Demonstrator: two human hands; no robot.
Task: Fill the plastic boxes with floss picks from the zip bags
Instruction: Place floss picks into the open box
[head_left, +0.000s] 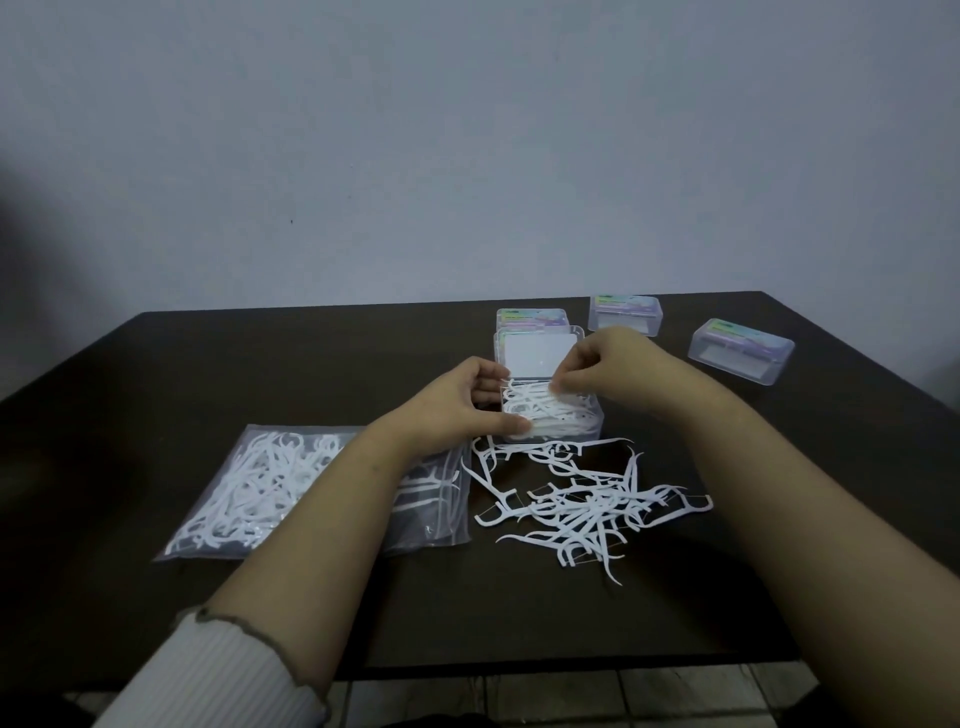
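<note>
While the left hand (462, 400) curls round the near-left corner of the open plastic box (550, 410), thumb on its front edge and fingers along its left wall, the right hand (602, 366) hangs over the box's far right side with fingertips pinched together on white floss picks at the top of the heap inside. That box is clear, with rounded corners; its lid stands raised behind the two hands, showing a white panel, and the tray is packed with white picks lying crosswise. Just nearer the person than both hands, between the forearms, a loose pile of floss picks (587, 499) sprawls on the dark table (156, 364), thin curved handles and small forked heads tangled together. Under the left forearm lies a clear zip bag (260, 493), flat and holding more white picks. Beyond the hands stand three closed boxes: one (530, 318) directly behind the raised lid, another (626, 314) past the right hand, a third (740, 351) further right.
</note>
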